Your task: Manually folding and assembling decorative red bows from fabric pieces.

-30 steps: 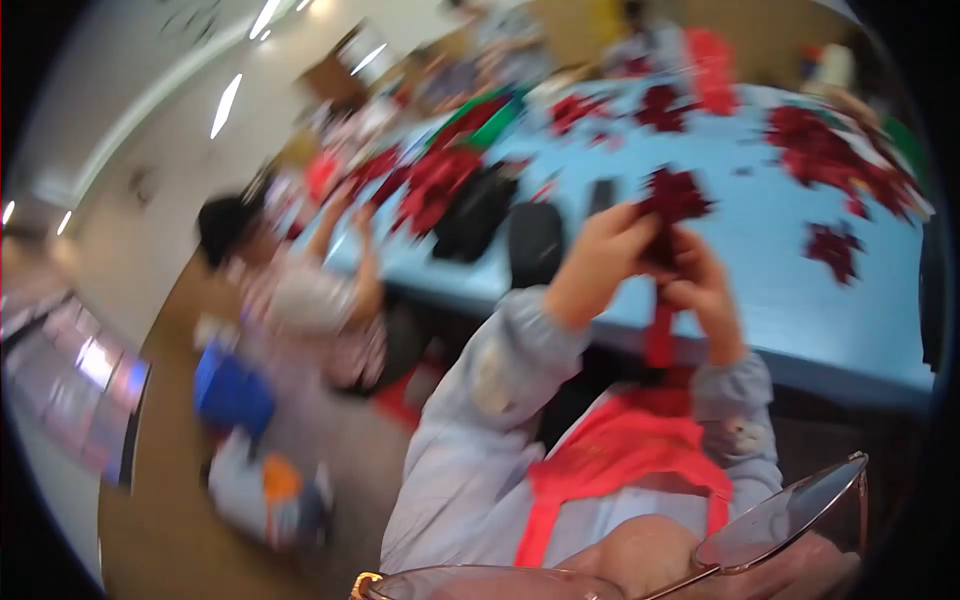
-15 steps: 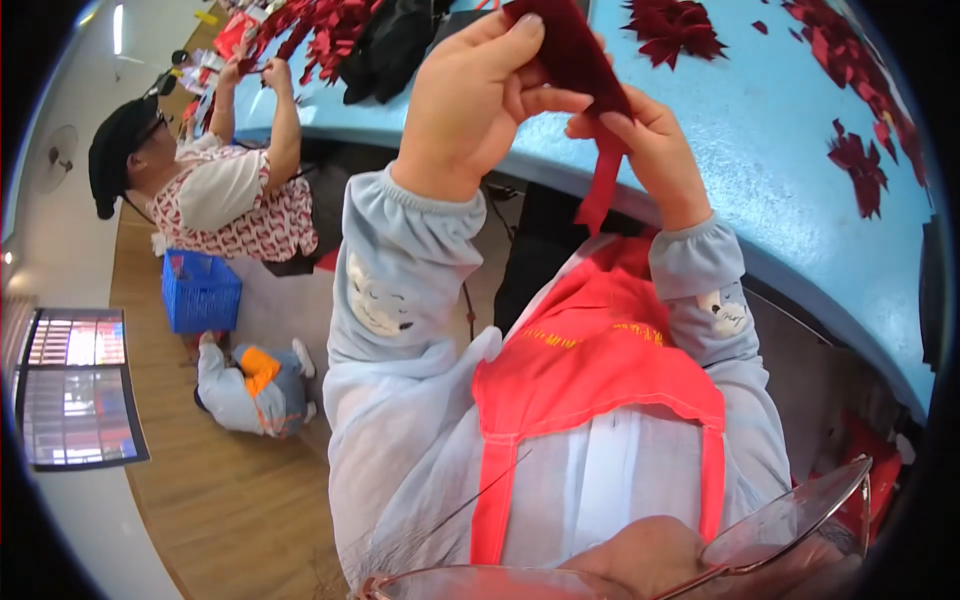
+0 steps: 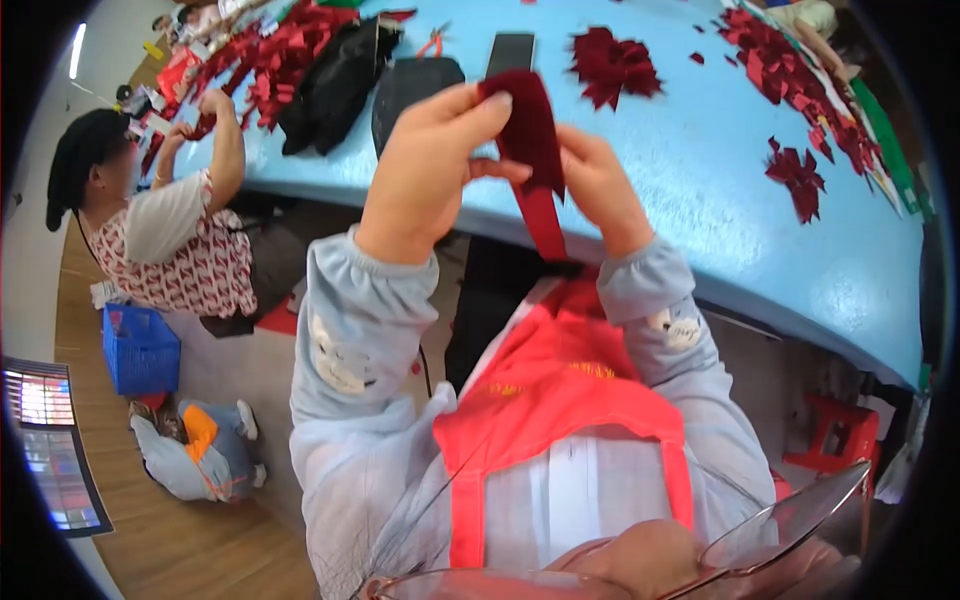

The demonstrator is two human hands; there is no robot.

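Currently both hands are raised above the edge of the blue table (image 3: 700,200), pinching one dark red ribbon strip (image 3: 530,150) between them. Left hand (image 3: 425,165): thumb and forefinger closed on the folded upper end. Right hand (image 3: 598,185): fingers closed on the strip's right side, just beside the left fingertips. Long axis runs roughly vertical; the loose tail hangs below both hands toward the red apron (image 3: 560,390). Left hand sits slightly higher.

Beyond the fingers: black pouch (image 3: 410,85), dark phone (image 3: 510,50), finished red bow (image 3: 612,65). Far left, a co-worker's hand (image 3: 213,102) among red pieces. Nothing stands between the hands and the strip.
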